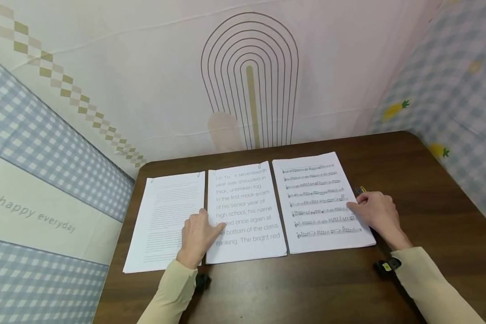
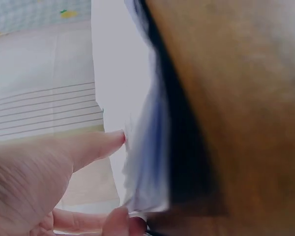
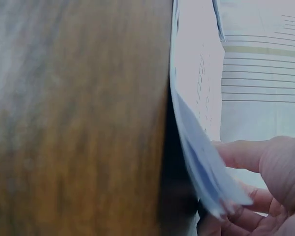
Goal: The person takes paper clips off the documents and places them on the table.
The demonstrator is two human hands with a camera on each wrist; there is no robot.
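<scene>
Three stacks of paper lie side by side on the table. My left hand (image 1: 198, 236) is at the left edge of the middle stack of large-print pages (image 1: 247, 211), thumb on top and fingers at the side edge. In the left wrist view that stack's edge (image 2: 155, 162) runs between the thumb and fingers. My right hand (image 1: 376, 213) pinches the right edge of the sheet music (image 1: 316, 202). In the right wrist view, the thumb lies over the music's lifted corner (image 3: 206, 162), with fingers beneath. The small-print stack (image 1: 166, 225) lies left of my left hand.
Paper clips hold the top of the small-print stack (image 1: 199, 174) and of the large-print pages (image 1: 259, 166). A yellow paper clip (image 1: 362, 189) and a dark one lie beyond my right hand. The wooden table (image 1: 267, 288) meets a cloth-covered wall (image 1: 166, 90) at the back.
</scene>
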